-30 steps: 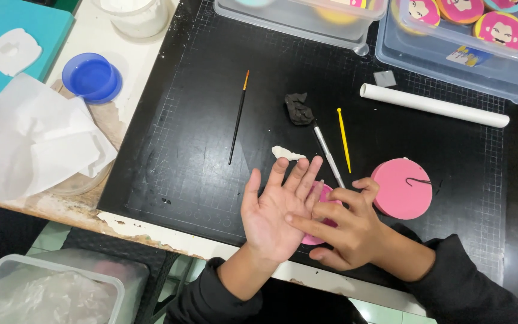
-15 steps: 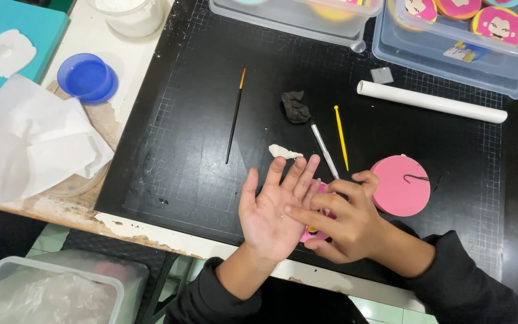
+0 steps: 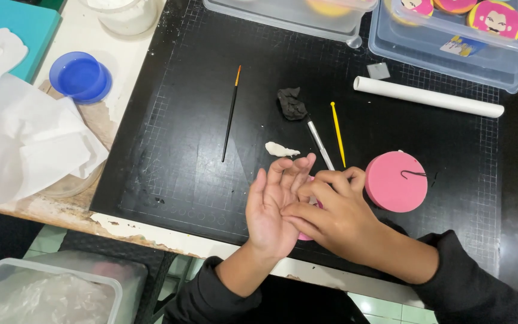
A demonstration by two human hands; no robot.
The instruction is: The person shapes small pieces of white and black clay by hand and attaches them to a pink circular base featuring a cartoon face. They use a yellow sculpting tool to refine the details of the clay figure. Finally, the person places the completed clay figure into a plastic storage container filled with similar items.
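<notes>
On black cutting mat (image 3: 199, 150) | right hand (image 3: 337, 216) presses left hand (image 3: 274, 204)

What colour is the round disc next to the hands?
Pink, with a thin dark squiggle on top; the round disc shows in the head view.

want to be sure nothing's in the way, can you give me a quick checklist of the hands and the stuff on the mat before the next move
1. Left hand open, palm up: ok.
2. Right hand with fingers pressed on the left palm: ok.
3. Pink piece under the hands, mostly hidden: cannot tell its shape.
4. Pink disc flat on the black mat, apart from the hands: ok.
5. Yellow tool and white-handled tool lie right by the fingertips: not ok.
6. Black lump and white scrap apart from the hands: ok.
</notes>
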